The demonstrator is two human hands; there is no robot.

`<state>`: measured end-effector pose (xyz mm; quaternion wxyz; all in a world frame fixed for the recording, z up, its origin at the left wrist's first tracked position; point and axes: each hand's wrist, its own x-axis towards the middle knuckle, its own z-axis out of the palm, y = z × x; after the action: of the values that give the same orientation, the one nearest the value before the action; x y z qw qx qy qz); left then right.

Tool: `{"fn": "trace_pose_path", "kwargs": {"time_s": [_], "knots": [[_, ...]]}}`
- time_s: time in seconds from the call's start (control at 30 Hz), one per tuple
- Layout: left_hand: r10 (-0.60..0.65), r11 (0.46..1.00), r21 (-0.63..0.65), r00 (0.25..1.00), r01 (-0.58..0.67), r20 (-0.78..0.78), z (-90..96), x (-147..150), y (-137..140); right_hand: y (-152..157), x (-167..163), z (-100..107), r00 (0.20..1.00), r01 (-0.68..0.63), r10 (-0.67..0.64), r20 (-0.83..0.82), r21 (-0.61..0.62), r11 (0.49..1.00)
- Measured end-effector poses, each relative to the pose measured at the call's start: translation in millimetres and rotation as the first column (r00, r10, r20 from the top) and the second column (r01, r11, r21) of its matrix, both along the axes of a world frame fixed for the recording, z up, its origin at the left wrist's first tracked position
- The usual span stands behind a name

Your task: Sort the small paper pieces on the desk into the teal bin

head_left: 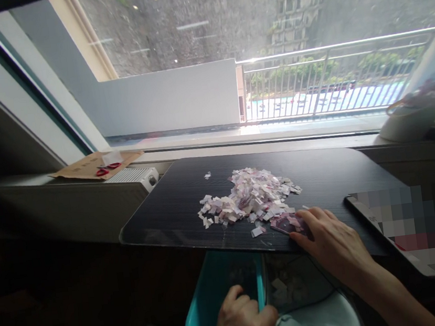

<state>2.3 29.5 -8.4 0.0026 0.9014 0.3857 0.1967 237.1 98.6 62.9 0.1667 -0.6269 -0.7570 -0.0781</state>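
Observation:
A heap of small cut paper pieces [255, 193], whitish and pale pink, lies on the dark table [167, 206]. At the heap's near right edge, my right hand [330, 239] is closed on a thin, flat see-through piece [283, 225], which lies low over the tabletop with pinkish scraps at it; its exact kind is unclear. Below the table's front edge stands a teal plastic bin [198, 313]. My left hand [243, 321] is closed around the bin's right rim, fingers on the inner side, thumb on the outer.
A tablet-like device [385, 237], its screen blurred, lies at the table's right. Red-handled scissors [108, 169] rest on a brown paper envelope [83, 166] on the left sill. Beneath the table, a pale green rounded object [320, 322] stands right of the bin.

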Motion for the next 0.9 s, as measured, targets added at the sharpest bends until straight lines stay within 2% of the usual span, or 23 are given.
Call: {"fn": "trace_pose_path", "kwargs": {"time_s": [0.23, 0.33, 0.47, 0.6, 0.7, 0.9], "knots": [[-0.021, 0.999, 0.04, 0.999, 0.02, 0.031, -1.3, -0.4, 2.4, 3.5, 3.7, -1.4, 0.986, 0.005, -0.016, -0.166, -0.071, 0.997], [-0.031, 0.998, 0.062, 0.999, 0.029, 0.031, -1.7, -0.6, 2.0, 3.5, 6.4, -2.5, 0.956, -0.058, 0.03, -0.291, -0.087, 0.995], [-0.016, 0.994, 0.111, 0.999, 0.012, 0.03, -3.6, 1.2, 1.7, 3.2, 10.4, -0.2, 0.901, -0.173, 0.141, -0.411, -0.041, 0.984], [-0.019, 0.978, 0.208, 0.999, 0.009, 0.049, -5.0, 4.8, 1.9, 3.9, 3.3, 7.3, 0.857, -0.236, 0.213, -0.47, 0.01, 0.972], [-0.02, 0.967, 0.256, 0.998, 0.004, 0.061, -4.4, 5.8, 1.7, 4.8, -10.3, 13.1, 0.833, -0.285, 0.243, -0.497, -0.008, 0.958], [-0.005, 0.97, 0.242, 0.995, -0.02, 0.1, -2.2, -1.9, -1.6, -1.5, -16.8, 21.8, 0.831, -0.345, 0.266, -0.489, -0.079, 0.935]]}}
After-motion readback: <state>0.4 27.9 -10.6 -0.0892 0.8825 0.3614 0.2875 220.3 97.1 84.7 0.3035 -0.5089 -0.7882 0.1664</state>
